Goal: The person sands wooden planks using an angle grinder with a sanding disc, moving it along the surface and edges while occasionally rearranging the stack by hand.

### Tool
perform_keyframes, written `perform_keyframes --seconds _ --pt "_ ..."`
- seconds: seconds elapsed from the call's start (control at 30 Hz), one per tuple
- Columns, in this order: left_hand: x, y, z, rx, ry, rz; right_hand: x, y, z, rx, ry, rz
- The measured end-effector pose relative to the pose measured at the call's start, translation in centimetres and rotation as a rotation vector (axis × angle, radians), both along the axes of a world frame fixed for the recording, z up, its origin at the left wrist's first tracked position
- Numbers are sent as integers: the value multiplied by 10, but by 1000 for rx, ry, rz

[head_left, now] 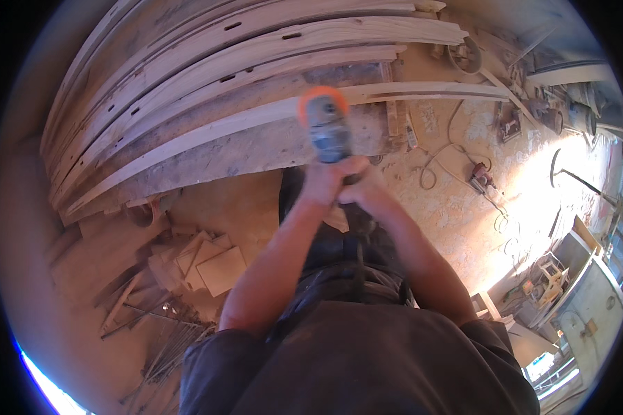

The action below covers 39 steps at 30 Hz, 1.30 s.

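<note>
An angle grinder with a grey head and an orange disc is gripped in both my hands. It points away from me and is a little blurred. My left hand is wrapped round its body, just behind the head. Further back, my right hand closes on the rear part, partly hiding it. The orange disc overlaps the nearest long pale wooden strip in view; I cannot tell whether they touch. That strip lies along the near side of a dusty workbench.
Several long slotted timber pieces lie across the bench beyond the strip. Square wood offcuts and thin metal rods lie on the floor at left. A red power tool with a looped cord rests on the floor at right.
</note>
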<state>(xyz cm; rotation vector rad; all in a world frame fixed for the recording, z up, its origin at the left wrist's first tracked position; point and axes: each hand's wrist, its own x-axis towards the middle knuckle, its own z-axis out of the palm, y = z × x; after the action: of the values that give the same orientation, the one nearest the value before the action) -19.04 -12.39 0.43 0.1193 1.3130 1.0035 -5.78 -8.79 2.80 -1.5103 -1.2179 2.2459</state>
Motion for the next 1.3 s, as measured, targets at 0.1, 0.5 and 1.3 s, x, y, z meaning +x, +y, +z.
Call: perform_keyframes --seconds 0.1,0.5,1.3 --pt "-57 -22 5 -85 -40 136 -60 -11 -10 -48 16 139" --pt "-203 -48 3 375 1671 -386 12 -17 -6 -122 85 -292" --pt "-378 -158 -40 -113 1690 -67 -142 -72 -2 -78 77 123"
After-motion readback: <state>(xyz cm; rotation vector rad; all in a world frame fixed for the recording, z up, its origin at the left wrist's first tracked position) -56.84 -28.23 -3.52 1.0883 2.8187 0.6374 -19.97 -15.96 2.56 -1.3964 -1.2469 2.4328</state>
